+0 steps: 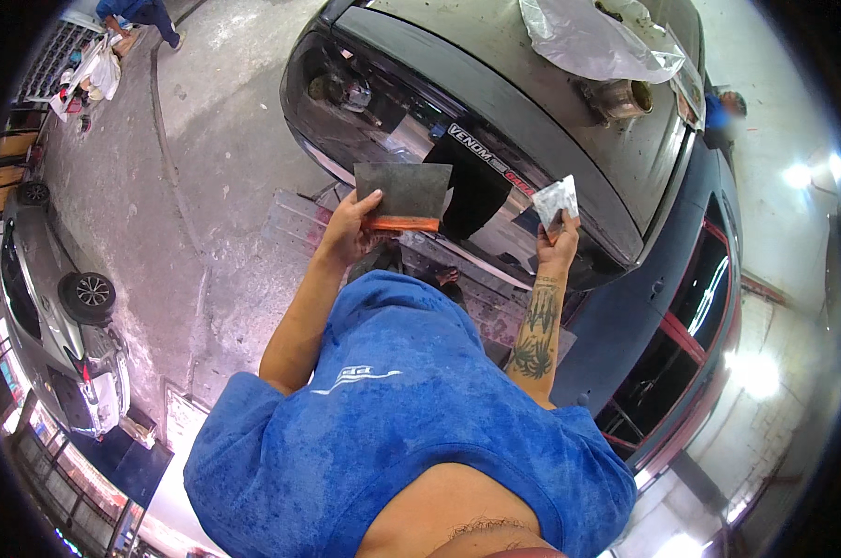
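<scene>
My left hand grips a squeegee with a dark grey blade and an orange handle strip, held up just in front of the glossy dark glass of a car. My right hand is closed on a crumpled white cloth, raised next to the same glass, further right. A white and red sticker strip runs across the glass between the two hands. My blue shirt fills the lower middle of the view.
A clear plastic sheet and a brown metal cup-like part lie on the car's grey body. Another person in blue stands beyond the car. A silver car is parked at the left on the concrete floor.
</scene>
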{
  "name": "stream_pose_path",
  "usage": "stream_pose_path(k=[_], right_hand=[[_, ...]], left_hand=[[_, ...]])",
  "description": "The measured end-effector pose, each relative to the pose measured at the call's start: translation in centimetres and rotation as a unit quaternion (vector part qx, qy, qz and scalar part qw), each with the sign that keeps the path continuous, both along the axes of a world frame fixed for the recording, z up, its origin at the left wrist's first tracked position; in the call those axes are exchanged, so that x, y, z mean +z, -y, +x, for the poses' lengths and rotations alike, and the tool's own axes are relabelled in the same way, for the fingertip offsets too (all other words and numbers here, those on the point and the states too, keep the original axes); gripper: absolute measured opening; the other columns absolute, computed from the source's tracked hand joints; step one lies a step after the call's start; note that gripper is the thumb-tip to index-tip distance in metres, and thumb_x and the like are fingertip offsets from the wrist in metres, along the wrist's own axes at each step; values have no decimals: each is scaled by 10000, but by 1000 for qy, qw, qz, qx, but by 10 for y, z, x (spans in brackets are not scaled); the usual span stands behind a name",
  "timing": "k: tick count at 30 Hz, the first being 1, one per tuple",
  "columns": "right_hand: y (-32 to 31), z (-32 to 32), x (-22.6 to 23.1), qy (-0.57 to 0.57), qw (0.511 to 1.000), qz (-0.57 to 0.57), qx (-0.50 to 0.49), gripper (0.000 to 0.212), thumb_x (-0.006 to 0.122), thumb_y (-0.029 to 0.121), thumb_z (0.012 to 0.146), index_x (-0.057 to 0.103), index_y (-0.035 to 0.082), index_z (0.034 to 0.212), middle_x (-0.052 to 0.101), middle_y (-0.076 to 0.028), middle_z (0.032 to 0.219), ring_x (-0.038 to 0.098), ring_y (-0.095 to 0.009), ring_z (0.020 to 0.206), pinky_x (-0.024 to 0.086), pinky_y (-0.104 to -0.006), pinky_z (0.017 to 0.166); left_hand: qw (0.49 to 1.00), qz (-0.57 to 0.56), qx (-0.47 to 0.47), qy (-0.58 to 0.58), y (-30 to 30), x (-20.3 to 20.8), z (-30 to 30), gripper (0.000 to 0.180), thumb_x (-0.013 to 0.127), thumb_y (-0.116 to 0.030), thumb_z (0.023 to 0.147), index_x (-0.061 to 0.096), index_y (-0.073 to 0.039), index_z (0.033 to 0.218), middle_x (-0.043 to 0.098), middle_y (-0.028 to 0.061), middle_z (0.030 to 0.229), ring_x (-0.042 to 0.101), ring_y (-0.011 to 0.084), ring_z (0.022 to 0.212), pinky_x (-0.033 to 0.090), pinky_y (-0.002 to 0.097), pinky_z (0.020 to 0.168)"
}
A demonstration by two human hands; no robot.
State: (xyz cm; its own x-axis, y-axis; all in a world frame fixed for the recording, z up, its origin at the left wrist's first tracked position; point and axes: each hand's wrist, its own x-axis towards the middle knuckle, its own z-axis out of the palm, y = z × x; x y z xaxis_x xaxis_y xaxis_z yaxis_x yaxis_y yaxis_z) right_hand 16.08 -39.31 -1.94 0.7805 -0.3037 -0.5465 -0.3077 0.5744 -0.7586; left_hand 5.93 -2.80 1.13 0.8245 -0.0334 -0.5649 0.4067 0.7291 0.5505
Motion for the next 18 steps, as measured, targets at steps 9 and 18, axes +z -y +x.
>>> stream_pose_path(k=[9, 18], right_hand=[[-76, -11, 10, 56, 997, 15, 58, 263, 603, 72, 876, 538, 44, 1129, 605, -33, 1051, 604, -171, 930, 516, -326, 814], [-74, 38, -4, 65, 954, -293, 28, 437, 603, 17, 861, 419, -24, 1256, 523, -95, 1143, 542, -159, 990, 444, -295, 875]], left_hand=[[998, -58, 26, -23, 1, -35, -27, 293, 493, -125, 949, 473, -58, 1233, 581, 110, 1185, 617, 265, 1020, 569, 468, 778], [993, -38, 63, -95, -34, -77, -61, 275, 514, -131, 940, 482, -81, 1209, 599, 75, 1122, 623, 285, 1006, 569, 496, 771]])
